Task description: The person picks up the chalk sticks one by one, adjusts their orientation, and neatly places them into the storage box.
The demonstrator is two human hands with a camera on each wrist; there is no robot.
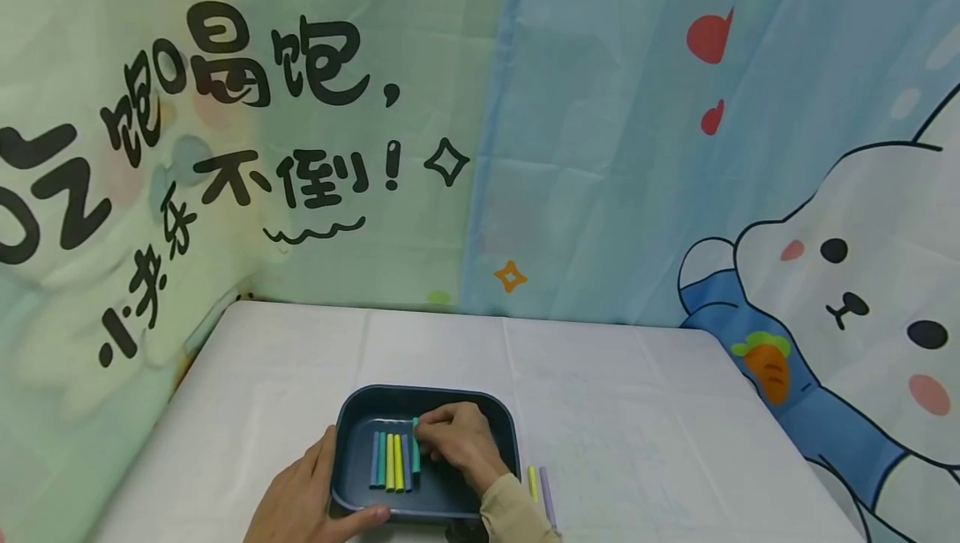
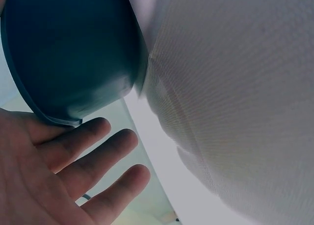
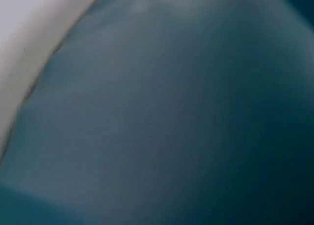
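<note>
In the head view, a dark blue tray lies on the white table. Inside it several slim coloured sticks, blue, green and yellow, lie side by side in a row. My right hand pinches the upper end of a green stick at the row's right end. My left hand touches the tray's left side, its thumb along the front rim. The left wrist view shows its other fingers spread and fairly straight by the tray wall. The right wrist view is blurred dark blue, with no fingers visible.
A yellow stick and a purple stick lie on the white tabletop just right of the tray. A dark object shows partly under the right sleeve. Printed curtains hang behind the table.
</note>
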